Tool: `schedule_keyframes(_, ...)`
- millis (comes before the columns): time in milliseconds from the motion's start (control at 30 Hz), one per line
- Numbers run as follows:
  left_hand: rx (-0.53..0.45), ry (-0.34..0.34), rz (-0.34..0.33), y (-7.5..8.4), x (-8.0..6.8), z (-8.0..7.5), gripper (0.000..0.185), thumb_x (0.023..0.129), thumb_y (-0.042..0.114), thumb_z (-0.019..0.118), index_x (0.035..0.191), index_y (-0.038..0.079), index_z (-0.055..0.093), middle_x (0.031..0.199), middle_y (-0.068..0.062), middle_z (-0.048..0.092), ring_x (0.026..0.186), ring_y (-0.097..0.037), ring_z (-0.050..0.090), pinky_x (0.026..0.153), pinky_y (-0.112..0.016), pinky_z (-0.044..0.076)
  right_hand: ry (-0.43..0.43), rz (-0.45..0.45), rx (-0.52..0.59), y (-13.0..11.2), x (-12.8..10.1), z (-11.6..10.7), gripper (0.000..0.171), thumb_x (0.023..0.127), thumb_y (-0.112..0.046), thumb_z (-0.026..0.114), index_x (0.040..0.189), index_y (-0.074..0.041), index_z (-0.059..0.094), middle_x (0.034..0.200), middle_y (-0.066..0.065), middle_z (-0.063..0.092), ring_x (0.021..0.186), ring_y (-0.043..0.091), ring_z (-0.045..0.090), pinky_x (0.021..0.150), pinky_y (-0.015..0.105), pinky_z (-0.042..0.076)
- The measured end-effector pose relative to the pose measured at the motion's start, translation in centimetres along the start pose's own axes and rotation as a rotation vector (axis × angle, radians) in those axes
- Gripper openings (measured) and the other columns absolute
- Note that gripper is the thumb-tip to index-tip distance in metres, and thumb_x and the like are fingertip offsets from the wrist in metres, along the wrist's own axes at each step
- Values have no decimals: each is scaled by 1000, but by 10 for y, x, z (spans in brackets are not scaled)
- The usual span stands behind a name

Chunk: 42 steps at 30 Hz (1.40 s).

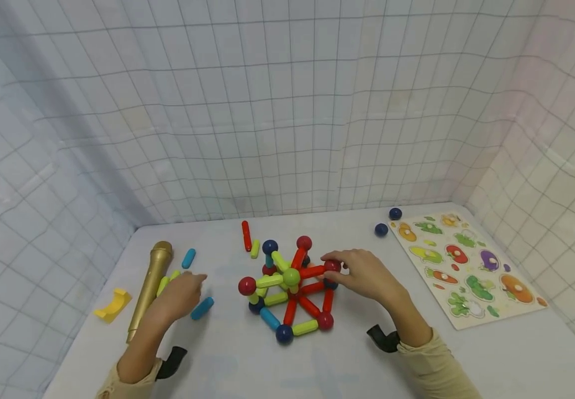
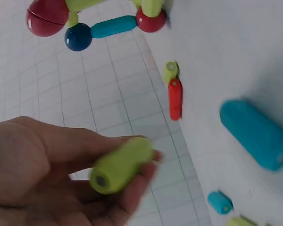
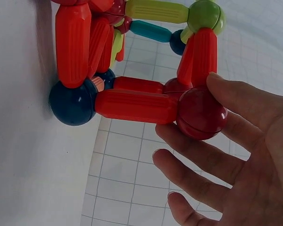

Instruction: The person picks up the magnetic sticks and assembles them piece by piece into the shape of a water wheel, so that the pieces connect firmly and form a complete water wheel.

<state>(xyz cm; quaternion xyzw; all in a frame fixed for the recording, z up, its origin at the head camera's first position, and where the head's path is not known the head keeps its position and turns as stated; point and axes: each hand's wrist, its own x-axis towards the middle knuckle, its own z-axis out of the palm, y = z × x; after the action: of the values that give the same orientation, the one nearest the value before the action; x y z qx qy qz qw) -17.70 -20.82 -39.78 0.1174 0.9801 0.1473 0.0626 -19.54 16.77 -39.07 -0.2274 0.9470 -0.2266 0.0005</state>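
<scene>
A structure of magnetic rods and balls [image 1: 292, 288] in red, lime, blue and navy stands mid-table. My right hand [image 1: 339, 267] pinches a red ball [image 1: 332, 265] on its right side; in the right wrist view that red ball [image 3: 200, 113] sits between thumb and forefinger, joined to a red rod [image 3: 134, 106] and a navy ball [image 3: 73, 103]. To the left of the structure, my left hand [image 1: 193, 284] pinches a loose lime rod [image 2: 120, 165] just above the table.
A gold toy microphone [image 1: 150, 285] and a yellow curved piece [image 1: 113, 305] lie at the left. Loose blue rods [image 1: 201, 308] [image 1: 188, 258], a red rod [image 1: 246, 235] and two navy balls [image 1: 381, 229] are scattered about. A vegetable puzzle board [image 1: 467, 271] lies on the right. Gridded cloth walls enclose the table.
</scene>
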Motion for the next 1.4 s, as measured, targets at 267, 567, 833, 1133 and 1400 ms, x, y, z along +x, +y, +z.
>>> schedule_keyframes(267,-545,132,24,42,31,-13,32,96,28,61,125,15,63,126,-16,64,107,-30,67,86,-47,53,0,-11,-5,-3,2,4,37,90,-36,69,123,-20,67,92,-9,70,86,15,62,77,29,48)
schedule_keyframes(567,-574,49,21,52,41,-8,43,94,26,64,134,17,54,116,-15,67,96,-26,68,85,-44,56,21,-47,-24,-6,2,2,36,89,-34,70,121,-19,68,91,-9,71,83,10,59,77,30,50)
schedule_keyframes(833,-609,-81,21,58,58,-4,58,92,21,64,144,16,39,94,-9,69,77,-17,62,71,-31,53,10,-27,-32,-6,1,6,36,89,-35,69,122,-19,68,90,-9,71,80,10,58,77,29,49)
schedule_keyframes(1133,-538,-75,13,48,60,-3,51,98,29,57,143,12,41,103,-14,69,80,-18,63,71,-34,53,23,-42,-46,-6,1,9,35,90,-33,69,121,-18,67,89,-9,70,77,6,55,75,28,47)
schedule_keyframes(1400,-30,-44,-86,3,12,8,26,86,20,73,105,4,63,83,-8,66,69,-17,55,59,-31,47,51,-5,-74,-5,-1,4,36,87,-37,72,119,-23,69,92,-5,66,76,10,54,66,23,44)
